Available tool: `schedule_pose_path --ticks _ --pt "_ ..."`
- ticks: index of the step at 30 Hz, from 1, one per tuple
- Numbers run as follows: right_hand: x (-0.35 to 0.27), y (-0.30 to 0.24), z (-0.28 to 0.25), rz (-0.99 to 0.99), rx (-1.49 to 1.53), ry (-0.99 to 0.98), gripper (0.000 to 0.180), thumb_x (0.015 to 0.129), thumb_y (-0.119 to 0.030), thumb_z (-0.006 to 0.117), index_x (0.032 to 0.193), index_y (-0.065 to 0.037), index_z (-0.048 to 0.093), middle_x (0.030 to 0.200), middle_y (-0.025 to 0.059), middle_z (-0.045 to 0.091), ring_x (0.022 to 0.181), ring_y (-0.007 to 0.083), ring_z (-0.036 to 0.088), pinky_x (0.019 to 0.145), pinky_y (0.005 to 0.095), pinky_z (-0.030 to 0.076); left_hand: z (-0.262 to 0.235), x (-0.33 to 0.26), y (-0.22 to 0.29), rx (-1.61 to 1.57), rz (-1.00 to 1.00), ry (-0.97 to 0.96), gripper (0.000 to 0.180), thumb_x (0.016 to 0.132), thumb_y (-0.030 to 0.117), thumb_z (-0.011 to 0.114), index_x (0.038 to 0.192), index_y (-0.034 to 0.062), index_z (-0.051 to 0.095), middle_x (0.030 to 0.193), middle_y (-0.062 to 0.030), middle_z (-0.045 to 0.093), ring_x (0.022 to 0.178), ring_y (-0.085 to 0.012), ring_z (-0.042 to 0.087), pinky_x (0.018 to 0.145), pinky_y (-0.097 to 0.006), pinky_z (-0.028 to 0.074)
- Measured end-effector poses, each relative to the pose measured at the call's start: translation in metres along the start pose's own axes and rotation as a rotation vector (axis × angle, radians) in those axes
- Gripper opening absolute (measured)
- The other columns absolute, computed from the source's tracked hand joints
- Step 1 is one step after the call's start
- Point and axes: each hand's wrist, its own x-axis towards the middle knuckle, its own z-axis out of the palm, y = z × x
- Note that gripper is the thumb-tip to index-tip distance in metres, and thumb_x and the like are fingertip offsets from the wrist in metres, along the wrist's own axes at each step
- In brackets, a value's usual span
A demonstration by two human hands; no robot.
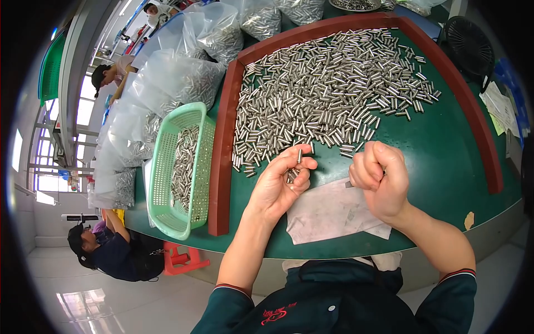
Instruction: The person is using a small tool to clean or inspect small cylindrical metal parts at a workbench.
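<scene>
My left hand (275, 186) is closed, palm up, above the green table (445, 153). Between its thumb and fingertips it pinches a small shiny metal pin (300, 156), and more pins lie in the curled fingers. My right hand (384, 178) is a loose fist to the right of it, apart from the left. A bit of dark metal (349, 184) shows at its lower fingers; the rest of what it holds is hidden. Beneath both hands lies a stained pale cloth (328, 217). Beyond them spreads a large heap of metal pins (322, 83).
A red-brown raised border (219, 172) frames the heap. Left of it stands a light green basket (203, 167) with pins inside. Clear plastic bags (167, 83) of pins line the left and back. A black fan (470, 47) is at right. Other people (114, 253) work at left.
</scene>
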Motion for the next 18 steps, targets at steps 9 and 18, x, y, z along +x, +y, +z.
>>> schedule_pose_path --ticks 9,18 --pt "0.0 -0.001 -0.001 0.005 -0.006 -0.001 0.036 0.084 -0.021 0.034 0.05 -0.009 0.027 0.042 -0.0015 0.026 0.041 0.0071 0.019 0.042 0.0235 0.018 0.002 -0.001 0.001 0.242 0.206 -0.024 0.035 0.092 0.032 0.035 0.073 0.0051 0.047 0.057 -0.0014 0.036 0.048 -0.0073 0.029 0.041 -0.019 0.023" --pt "0.001 0.0 0.0 0.0 -0.014 0.008 0.036 0.084 -0.021 0.034 0.05 -0.01 0.027 0.042 -0.0015 0.027 0.041 0.0071 0.02 0.041 0.0234 0.018 0.0 0.013 -0.008 1.895 0.892 0.279 0.021 0.074 0.006 0.057 0.094 0.0084 0.062 0.059 -0.0102 0.056 0.051 -0.0277 0.053 0.045 -0.036 0.04"
